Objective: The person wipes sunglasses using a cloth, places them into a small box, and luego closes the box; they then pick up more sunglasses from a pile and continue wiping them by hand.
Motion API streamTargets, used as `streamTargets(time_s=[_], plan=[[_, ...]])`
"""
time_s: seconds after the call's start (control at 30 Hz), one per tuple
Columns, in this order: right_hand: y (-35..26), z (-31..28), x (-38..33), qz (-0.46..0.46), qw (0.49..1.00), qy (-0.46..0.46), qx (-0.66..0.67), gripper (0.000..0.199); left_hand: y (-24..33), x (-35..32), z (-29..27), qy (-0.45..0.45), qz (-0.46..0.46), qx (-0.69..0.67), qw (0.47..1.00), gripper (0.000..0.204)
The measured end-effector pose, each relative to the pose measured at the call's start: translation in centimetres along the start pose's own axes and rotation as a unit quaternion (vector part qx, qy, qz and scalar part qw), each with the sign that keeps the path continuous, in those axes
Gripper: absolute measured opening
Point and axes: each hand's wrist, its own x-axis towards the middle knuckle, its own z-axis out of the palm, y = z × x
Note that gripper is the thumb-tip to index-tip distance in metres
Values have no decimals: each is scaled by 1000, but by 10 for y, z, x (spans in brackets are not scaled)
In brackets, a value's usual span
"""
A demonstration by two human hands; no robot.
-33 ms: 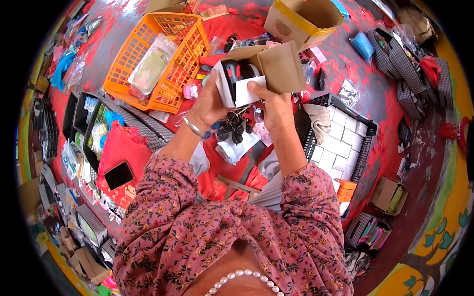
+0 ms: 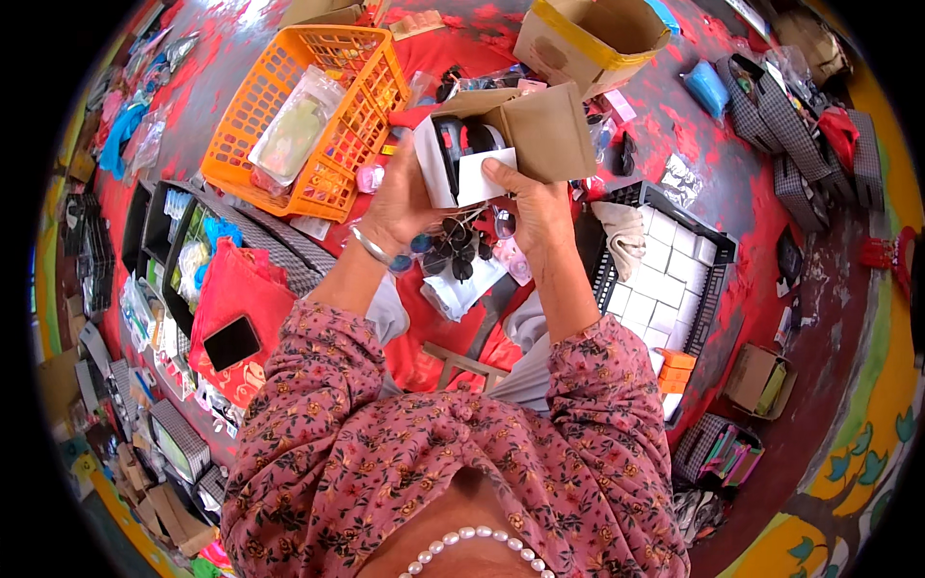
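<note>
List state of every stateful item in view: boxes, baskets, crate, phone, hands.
small cardboard box: flaps open, held up in both hands
left hand: gripping the box's left side
right hand: thumb on a white card at the box mouth
orange basket: upright, clear packet inside
yellow-taped carton: open
black crate: filled with white boxes
phone: screen dark

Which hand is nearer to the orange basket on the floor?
The left hand. It holds the small box just right of the orange basket. The right hand is on the far side of the box, away from the basket.
</note>
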Motion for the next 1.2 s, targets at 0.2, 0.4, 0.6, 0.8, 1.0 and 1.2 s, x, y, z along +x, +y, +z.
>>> streamTargets(time_s=[0.2, 0.4, 0.6, 0.8, 1.0, 1.2], plan=[[26, -11, 5, -118, 953, -17, -277, 35, 15, -4, 0, 33, 23, 88, 995, 64], [27, -4, 4, -192, 911, -14, -364, 32, 20, -17, 4, 49, -10, 58, 997, 45], [30, -12, 15, -188, 926, -8, -328, 32, 10, -16, 1, 82, -38, 99, 991, 39], [5, -3, 6, -232, 913, -132, -308, 67, 7, -11, -3, 118, -17, 109, 987, 35], [4, 7, -4, -302, 857, -190, -373, 53, 0, -13, 5, 120, 45, 238, 963, 39], [18, 12, -4, -365, 798, -169, -450, 41, 0, -14, 7, 126, 90, 174, 972, 44]])
